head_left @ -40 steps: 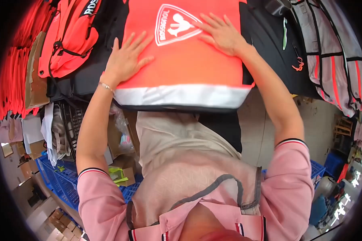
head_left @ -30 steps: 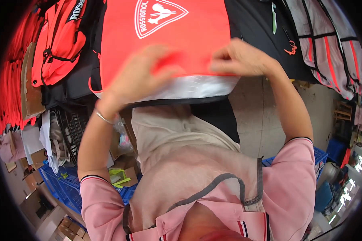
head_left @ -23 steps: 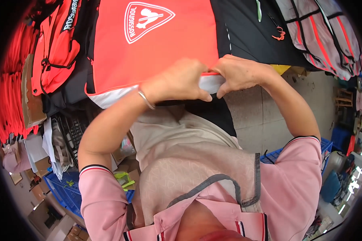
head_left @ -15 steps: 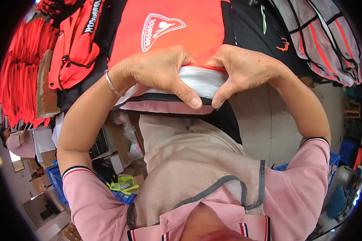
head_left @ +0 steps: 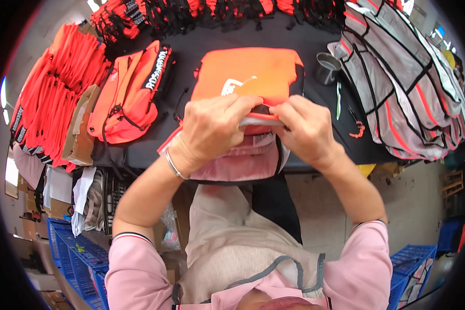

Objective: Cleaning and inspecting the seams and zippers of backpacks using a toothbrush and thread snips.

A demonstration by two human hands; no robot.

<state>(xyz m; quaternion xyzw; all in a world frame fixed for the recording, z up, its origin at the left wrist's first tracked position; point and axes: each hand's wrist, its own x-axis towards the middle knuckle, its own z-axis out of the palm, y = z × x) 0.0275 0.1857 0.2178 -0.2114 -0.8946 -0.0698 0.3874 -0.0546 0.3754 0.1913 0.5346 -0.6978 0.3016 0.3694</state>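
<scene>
An orange backpack with black sides and a white print lies in front of me, its bottom edge hanging over the table's near edge. My left hand is closed on the bag's fabric along a red zipper. On the other side of that zipper, my right hand pinches the same edge, fingers curled. A small dark gap shows between the hands above the zipper. Below them, the pale grey and pink lining is turned outward. Fingertips are partly hidden in the folds.
Another orange bag lies to the left, beside a cardboard box and a stack of orange pieces. Right of the backpack are a metal cup, a green-handled tool, orange-handled snips and piled grey panels.
My thumbs have left the black lower trim, and both hands now grip the zippered edge with fingers curled. The zippered edge is lifted and more pink lining shows. The view takes in more table.
</scene>
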